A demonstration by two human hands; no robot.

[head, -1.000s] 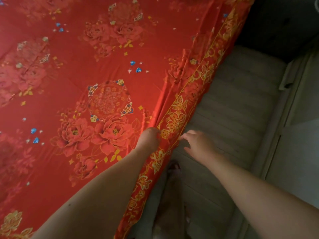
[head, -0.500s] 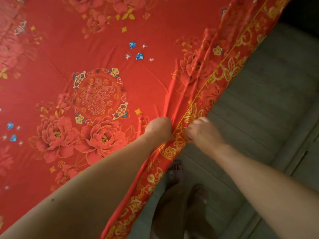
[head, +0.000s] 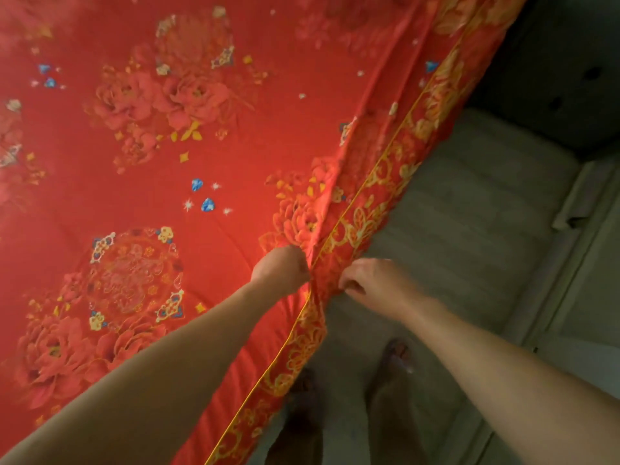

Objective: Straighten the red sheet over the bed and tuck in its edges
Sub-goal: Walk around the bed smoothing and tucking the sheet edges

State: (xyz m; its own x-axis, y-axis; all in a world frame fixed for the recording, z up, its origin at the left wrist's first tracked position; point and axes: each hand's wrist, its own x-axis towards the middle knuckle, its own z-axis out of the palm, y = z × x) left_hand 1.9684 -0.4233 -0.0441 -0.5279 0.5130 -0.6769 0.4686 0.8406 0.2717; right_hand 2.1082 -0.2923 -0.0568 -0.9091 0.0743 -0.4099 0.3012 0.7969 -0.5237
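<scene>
The red sheet [head: 235, 156], printed with peonies, gold medallions and blue gems, covers the bed across the left and middle of the view. Its gold-patterned border [head: 375, 213] runs diagonally along the bed's right side and hangs over the edge. My left hand [head: 283, 268] is fisted on the sheet just inside the border, bunching a fold. My right hand [head: 372, 285] pinches the hanging border from the outer side, a few centimetres from the left hand. Creases radiate up the border from the two grips.
A grey plank floor [head: 469, 236] lies to the right of the bed. My feet in sandals [head: 396, 360] stand close to the bed's side. A pale cabinet or door [head: 590, 297] runs along the right edge, and a dark shape [head: 570, 78] fills the top right corner.
My right hand reached in and took hold of the border beside the left hand. The view then shifted, and both hands now hold the bunched edge slightly farther apart.
</scene>
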